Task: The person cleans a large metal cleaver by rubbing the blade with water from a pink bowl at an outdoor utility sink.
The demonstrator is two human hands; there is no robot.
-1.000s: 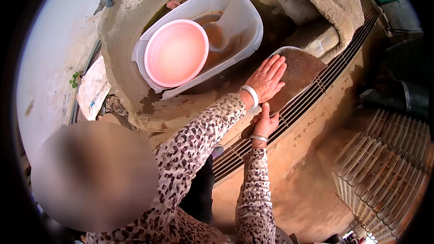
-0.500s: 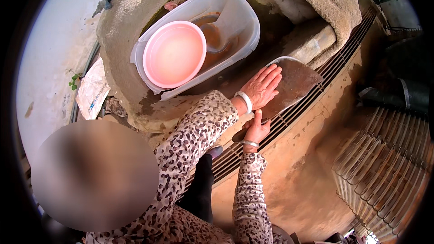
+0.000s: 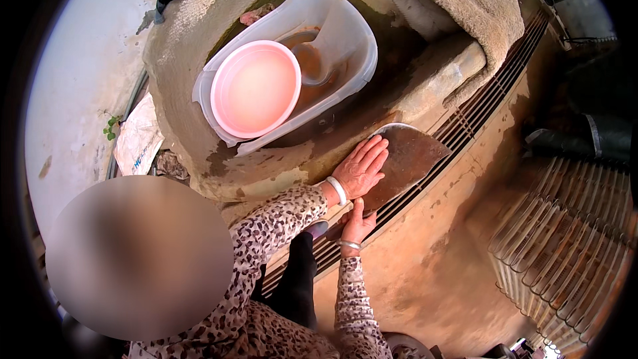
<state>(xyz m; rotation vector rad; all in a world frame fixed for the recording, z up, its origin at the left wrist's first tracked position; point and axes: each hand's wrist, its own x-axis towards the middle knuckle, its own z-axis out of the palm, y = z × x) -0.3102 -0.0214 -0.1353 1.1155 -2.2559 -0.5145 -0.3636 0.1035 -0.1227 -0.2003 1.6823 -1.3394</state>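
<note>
A broad, rust-brown cleaver-like blade [image 3: 412, 159] with a curved, shiny edge lies tilted against the near rim of a concrete trough [image 3: 286, 179]. My left hand [image 3: 362, 167] rests flat on its upper face, fingers stretched out, with a white bangle at the wrist. Below it, my right hand [image 3: 359, 227] is closed round the handle end, the thumb lying along the base of the blade. Most of the handle is hidden in that hand. Whatever lies under the blade is covered.
Inside the trough stands a translucent tub [image 3: 345, 86] holding a pink basin [image 3: 256, 90] of cloudy liquid. A beige cloth [image 3: 465, 10] drapes over the trough's far right corner. Along its front runs a floor grate [image 3: 488, 103]. A stack of wire racks [image 3: 565, 252] stands at right.
Both hands and the blade have slid toward me and slightly left along the trough rim. The view has shifted a little. My hold looks the same.
</note>
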